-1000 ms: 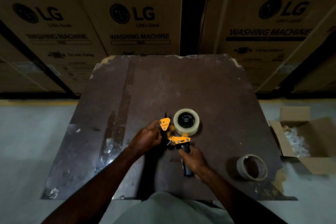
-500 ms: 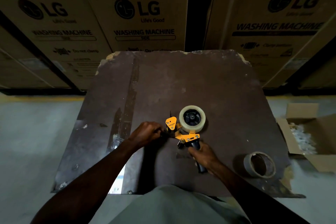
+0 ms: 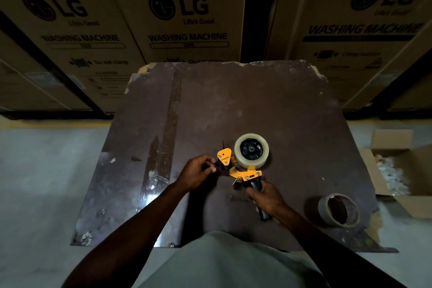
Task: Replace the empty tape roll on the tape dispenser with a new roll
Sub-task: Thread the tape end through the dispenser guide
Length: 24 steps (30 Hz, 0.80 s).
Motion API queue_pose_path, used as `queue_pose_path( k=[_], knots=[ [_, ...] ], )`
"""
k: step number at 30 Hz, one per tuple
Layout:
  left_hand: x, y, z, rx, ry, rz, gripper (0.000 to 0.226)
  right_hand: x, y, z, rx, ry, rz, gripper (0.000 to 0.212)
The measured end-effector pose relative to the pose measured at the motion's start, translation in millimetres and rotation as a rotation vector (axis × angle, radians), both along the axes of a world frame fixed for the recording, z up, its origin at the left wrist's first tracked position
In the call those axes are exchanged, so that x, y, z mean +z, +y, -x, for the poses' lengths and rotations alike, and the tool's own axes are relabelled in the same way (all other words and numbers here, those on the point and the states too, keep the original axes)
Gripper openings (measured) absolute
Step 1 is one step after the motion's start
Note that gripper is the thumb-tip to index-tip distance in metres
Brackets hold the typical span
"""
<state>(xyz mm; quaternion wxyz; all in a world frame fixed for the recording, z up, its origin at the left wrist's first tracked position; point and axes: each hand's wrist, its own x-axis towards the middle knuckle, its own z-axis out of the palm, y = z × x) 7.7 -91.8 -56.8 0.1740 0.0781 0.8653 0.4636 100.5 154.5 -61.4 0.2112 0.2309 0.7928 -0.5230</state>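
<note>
An orange tape dispenser (image 3: 244,172) lies on the dark brown table (image 3: 257,105), near its front middle. A full roll of clear tape (image 3: 252,150) sits on the dispenser's black hub. My right hand (image 3: 266,199) grips the dispenser's black handle. My left hand (image 3: 195,173) pinches at the dispenser's front end, beside the orange triangular plate (image 3: 224,156); what its fingertips hold is too dark to make out. The empty brown cardboard core (image 3: 339,210) lies on the table at the front right.
Tall cardboard washing-machine boxes (image 3: 187,18) stand right behind the table. An open cardboard box (image 3: 402,170) with white scraps sits on the floor to the right. Grey floor (image 3: 46,170) lies to the left. The table's edges are chipped.
My left hand has shifted a little left along the dispenser's front end. My right hand has slid further down the handle. The view has drifted, so everything sits further right in the picture.
</note>
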Motion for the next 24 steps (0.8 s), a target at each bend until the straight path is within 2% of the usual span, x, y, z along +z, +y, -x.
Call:
queue_pose_path(
  k=[7,12,17,20,24],
  knots=[
    [12.3,-2.8,15.5,-0.25,0.237,0.282,0.014,-3.6,8.4,-1.2,0.056,0.019,-0.057,0.048],
    [15.0,-19.5,34.9,-0.321,0.371,0.393,0.017,1.8,11.3,-2.6,0.085,0.028,-0.042,0.031],
    [11.3,-19.8,43.2,-0.304,0.452,0.404,0.018,10.6,12.4,-6.0,0.079,0.025,-0.026,0.041],
    [8.9,-21.2,49.6,-0.24,0.335,0.321,0.015,15.7,12.8,-7.7,0.091,0.015,0.004,0.039],
    [15.9,4.5,46.1,0.042,-0.114,-0.007,0.008,10.5,17.6,-6.9,0.132,0.026,-0.042,0.033]
  ],
)
